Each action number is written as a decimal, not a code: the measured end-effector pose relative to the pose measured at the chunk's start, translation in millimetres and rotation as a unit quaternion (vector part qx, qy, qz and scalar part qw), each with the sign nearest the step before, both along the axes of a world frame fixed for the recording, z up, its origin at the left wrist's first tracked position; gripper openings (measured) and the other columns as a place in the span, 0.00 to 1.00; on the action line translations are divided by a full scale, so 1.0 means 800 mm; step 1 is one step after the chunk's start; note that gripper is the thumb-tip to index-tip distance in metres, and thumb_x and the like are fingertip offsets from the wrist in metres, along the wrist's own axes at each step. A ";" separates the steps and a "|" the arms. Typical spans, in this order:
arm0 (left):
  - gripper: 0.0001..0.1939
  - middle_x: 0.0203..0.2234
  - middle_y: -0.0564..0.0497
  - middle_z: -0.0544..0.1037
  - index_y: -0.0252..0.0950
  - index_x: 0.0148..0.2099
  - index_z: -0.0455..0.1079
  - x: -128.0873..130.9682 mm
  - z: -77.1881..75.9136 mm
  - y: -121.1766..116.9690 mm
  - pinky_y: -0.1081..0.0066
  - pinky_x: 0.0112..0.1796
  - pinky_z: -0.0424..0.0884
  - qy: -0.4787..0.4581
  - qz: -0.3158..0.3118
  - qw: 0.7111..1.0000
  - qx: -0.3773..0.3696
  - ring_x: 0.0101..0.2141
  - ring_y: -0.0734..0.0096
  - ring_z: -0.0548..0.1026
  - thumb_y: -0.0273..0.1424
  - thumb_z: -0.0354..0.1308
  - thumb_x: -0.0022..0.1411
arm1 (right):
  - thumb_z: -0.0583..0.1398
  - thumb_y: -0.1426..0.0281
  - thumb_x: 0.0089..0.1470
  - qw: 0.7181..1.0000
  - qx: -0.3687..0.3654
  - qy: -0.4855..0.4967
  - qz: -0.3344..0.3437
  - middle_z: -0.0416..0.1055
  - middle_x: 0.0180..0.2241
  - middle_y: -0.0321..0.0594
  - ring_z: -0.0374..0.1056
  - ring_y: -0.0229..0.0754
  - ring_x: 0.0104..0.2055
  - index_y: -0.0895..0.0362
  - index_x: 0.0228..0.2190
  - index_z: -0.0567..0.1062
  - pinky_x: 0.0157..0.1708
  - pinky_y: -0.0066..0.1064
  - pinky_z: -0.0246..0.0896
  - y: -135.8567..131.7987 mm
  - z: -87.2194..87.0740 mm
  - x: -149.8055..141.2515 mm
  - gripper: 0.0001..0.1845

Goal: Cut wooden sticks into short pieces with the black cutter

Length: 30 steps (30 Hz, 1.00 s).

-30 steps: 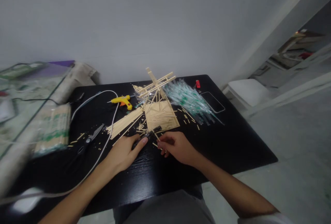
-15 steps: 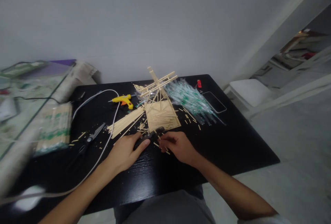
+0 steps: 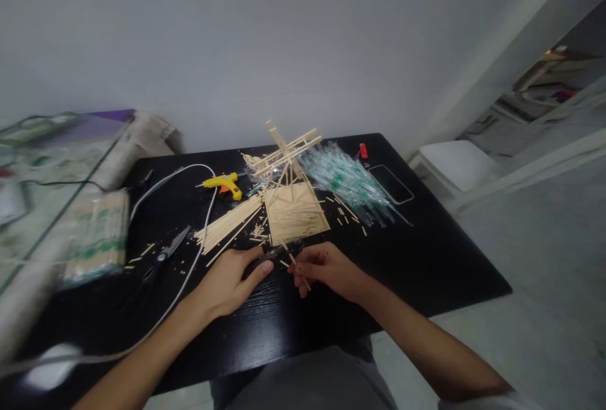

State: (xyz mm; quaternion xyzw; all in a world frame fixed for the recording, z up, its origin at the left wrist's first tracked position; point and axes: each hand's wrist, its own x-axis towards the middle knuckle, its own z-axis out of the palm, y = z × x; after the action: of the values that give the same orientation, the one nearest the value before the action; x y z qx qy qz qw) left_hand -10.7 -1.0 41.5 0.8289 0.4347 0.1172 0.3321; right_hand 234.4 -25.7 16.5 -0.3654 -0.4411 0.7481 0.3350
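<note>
My left hand [image 3: 237, 280] is closed around a dark hand tool [image 3: 275, 252] low over the table; its exact kind is hard to make out. Pinched in my right hand [image 3: 326, 269] is a thin wooden stick [image 3: 290, 257], its upper end by the far end of the tool. Just beyond both hands lies a square stick base [image 3: 300, 233] with loose thin sticks on it. From its back rises a stick model [image 3: 288, 157] shaped like a windmill. A fan of long sticks [image 3: 230, 223] lies left of the base.
A yellow glue gun [image 3: 226, 184], scissors [image 3: 163, 255] and a white cable [image 3: 201, 246] lie at left, near a packet of sticks [image 3: 97, 230]. At right are plastic-wrapped sticks [image 3: 343, 176], a red object [image 3: 363, 150], a phone-like slab [image 3: 392, 184] and scattered stick offcuts [image 3: 345, 211].
The stick in my right hand now slants across the tool, and the tool's far end has dipped. My left hand keeps its hold. The view has shifted slightly.
</note>
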 end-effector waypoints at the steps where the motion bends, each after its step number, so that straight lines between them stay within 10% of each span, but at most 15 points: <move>1: 0.22 0.29 0.51 0.78 0.37 0.39 0.73 0.000 -0.001 0.001 0.67 0.37 0.66 0.007 0.007 1.000 -0.003 0.31 0.64 0.76 0.45 0.45 0.74 | 0.71 0.54 0.50 1.000 0.002 -0.011 -0.007 0.76 0.26 0.38 0.73 0.38 0.26 0.61 0.32 0.79 0.30 0.30 0.68 0.001 -0.002 0.000 0.22; 7: 0.25 0.27 0.51 0.77 0.37 0.34 0.71 -0.004 -0.005 0.005 0.67 0.35 0.63 0.054 0.019 0.998 -0.033 0.30 0.64 0.75 0.49 0.46 0.72 | 0.76 0.70 0.41 0.993 0.088 -0.040 -0.071 0.72 0.54 0.42 0.77 0.37 0.37 0.50 0.53 0.72 0.40 0.32 0.73 0.006 0.003 0.005 0.37; 13: 0.29 0.23 0.51 0.74 0.37 0.29 0.70 -0.003 -0.008 0.002 0.68 0.32 0.59 0.082 0.009 0.996 -0.027 0.26 0.67 0.73 0.51 0.44 0.72 | 0.73 0.68 0.47 0.997 0.047 -0.028 0.048 0.80 0.30 0.36 0.79 0.41 0.34 0.56 0.49 0.77 0.39 0.33 0.71 0.017 0.011 0.008 0.27; 21: 0.29 0.23 0.48 0.78 0.38 0.28 0.75 -0.022 -0.010 0.010 0.68 0.31 0.61 0.113 0.079 0.989 -0.054 0.26 0.62 0.75 0.54 0.49 0.68 | 0.73 0.70 0.45 0.997 0.041 -0.071 -0.010 0.81 0.28 0.36 0.79 0.43 0.33 0.56 0.56 0.75 0.37 0.32 0.70 0.015 0.008 0.011 0.35; 30: 0.34 0.14 0.54 0.66 0.37 0.22 0.65 -0.038 -0.024 0.027 0.72 0.20 0.55 -0.140 0.241 0.956 -0.093 0.18 0.72 0.62 0.60 0.46 0.66 | 0.71 0.74 0.43 0.988 0.061 -0.140 -0.001 0.79 0.29 0.36 0.78 0.43 0.33 0.57 0.52 0.77 0.35 0.31 0.70 0.040 -0.009 -0.009 0.32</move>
State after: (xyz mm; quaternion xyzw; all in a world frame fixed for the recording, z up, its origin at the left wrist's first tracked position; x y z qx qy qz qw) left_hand -40.8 20.2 22.6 0.6403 0.5796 0.2673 0.4273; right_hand 226.9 5.9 9.2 -0.4462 -0.5283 0.6606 0.2924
